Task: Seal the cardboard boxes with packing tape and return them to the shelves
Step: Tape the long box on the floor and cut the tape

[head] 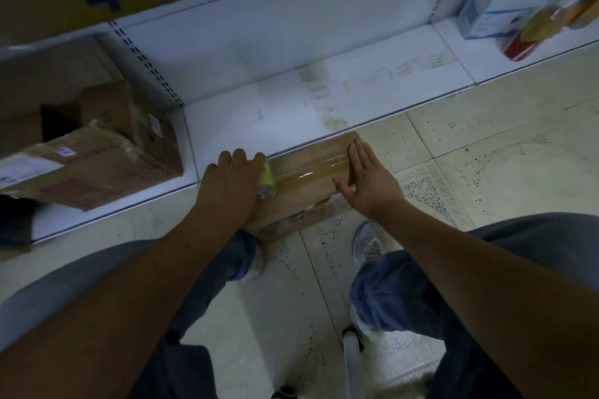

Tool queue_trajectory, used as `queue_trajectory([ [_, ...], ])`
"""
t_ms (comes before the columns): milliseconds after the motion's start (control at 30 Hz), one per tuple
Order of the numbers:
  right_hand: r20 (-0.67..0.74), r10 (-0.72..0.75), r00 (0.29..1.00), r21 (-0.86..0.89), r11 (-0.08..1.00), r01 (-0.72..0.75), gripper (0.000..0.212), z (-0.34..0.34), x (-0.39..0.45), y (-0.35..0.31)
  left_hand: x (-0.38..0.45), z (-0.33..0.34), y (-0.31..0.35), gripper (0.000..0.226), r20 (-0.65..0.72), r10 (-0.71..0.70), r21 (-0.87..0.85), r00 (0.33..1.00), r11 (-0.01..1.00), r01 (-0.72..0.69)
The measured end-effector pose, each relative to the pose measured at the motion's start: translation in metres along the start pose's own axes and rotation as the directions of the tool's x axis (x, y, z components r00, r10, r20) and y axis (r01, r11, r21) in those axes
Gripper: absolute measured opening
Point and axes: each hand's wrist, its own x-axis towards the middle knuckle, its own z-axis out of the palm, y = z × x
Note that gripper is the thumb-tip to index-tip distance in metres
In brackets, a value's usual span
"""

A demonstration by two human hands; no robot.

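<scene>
Both bare forearms reach forward and down, converging toward the middle of the scene. The left hand (pixel 235 178) lies knuckles-up at the far end of its arm, fingers curled over and gripping a yellow-cored roll of clear packing tape (pixel 267 181), only partly visible past its fingers. The right hand (pixel 368 176) sits just to the right, flat, palm down, fingers straight and together pointing away, thumb spread toward the left; it presses on the taped top of a flat brown cardboard box (pixel 311 185). Below, both knees are bent in blue jeans, with pale shoes on the feet.
</scene>
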Motion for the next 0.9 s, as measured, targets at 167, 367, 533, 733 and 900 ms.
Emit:
queue_trajectory([
  [167, 0.034, -0.004, 0.999, -0.015, 1.0, 0.004, 0.085, 0.005, 0.003, -0.002, -0.02, 0.041, -0.046, 0.053, -0.2, 0.11, 0.148, 0.974, 0.986, -0.081],
  [367, 0.073, -0.024, 0.997, -0.02, 0.999, 0.026, 0.086, 0.003, -0.004, -0.008, -0.038, 0.07, -0.067, 0.085, -0.16, 0.122, 0.21, 0.98, 0.974, -0.087],
  [533, 0.097, -0.009, 0.995, -0.03, 0.999, 0.012, 0.085, -0.001, 0.004, -0.01, -0.031, 0.082, -0.055, 0.074, 0.13, 0.004, 0.27, 0.992, 0.962, -0.039],
  [733, 0.096, -0.016, 0.995, -0.02, 1.0, 0.018, 0.084, 0.0, 0.016, -0.013, -0.021, 0.092, -0.051, 0.086, 0.24, -0.03, 0.29, 0.97, 0.956, -0.042],
  [900, 0.051, -0.008, 0.999, -0.093, 0.996, 0.012, 0.08, 0.006, 0.021, -0.026, -0.016, 0.11, -0.061, 0.076, 0.105, -0.029, 0.282, 0.994, 0.959, -0.002],
])
